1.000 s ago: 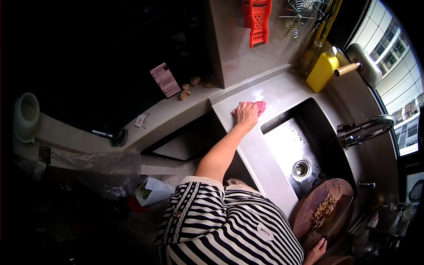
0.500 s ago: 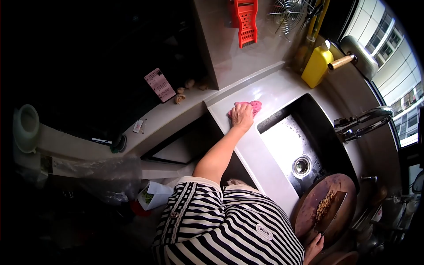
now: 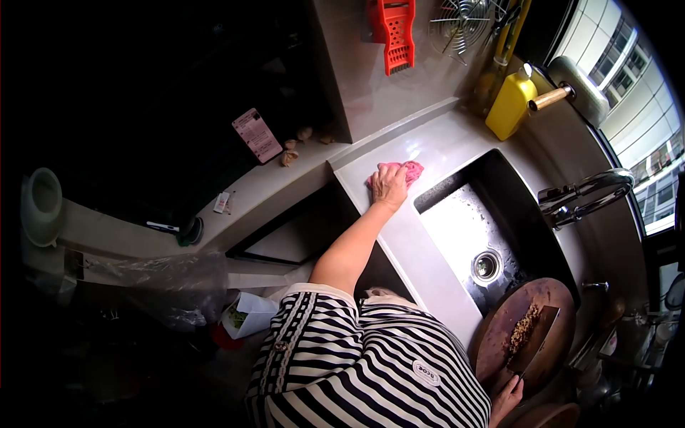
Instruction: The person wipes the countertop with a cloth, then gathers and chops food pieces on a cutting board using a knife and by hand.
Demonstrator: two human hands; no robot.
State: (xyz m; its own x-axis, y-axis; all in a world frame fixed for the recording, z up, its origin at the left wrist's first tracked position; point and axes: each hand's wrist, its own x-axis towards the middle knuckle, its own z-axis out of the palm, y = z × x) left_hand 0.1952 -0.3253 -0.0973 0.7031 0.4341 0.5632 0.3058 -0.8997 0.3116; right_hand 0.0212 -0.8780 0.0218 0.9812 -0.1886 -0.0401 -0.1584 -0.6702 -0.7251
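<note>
My left hand [image 3: 389, 187] is closed over a pink cloth [image 3: 410, 172], pressing it on the pale counter [image 3: 428, 246] left of the sink. At the lower right, my right hand [image 3: 509, 399] grips the near end of a cleaver [image 3: 540, 341]; its fingers are partly hidden. The blade lies over a round wooden board [image 3: 494, 342], beside a pile of chopped brown bits [image 3: 523, 332]. The board overlaps the near end of the sink [image 3: 464, 228].
A faucet [image 3: 571, 207] and a yellow bottle [image 3: 511, 103] stand behind the sink. A red grater [image 3: 398, 36] hangs on the wall. Left are a phone [image 3: 257, 135], garlic pieces [image 3: 289, 157], a brush [image 3: 190, 232] and a plastic bag [image 3: 164, 285].
The whole view has shifted slightly. The cleaver's blade has turned a little and shows differently over the board. My left hand stays on the cloth near the same spot.
</note>
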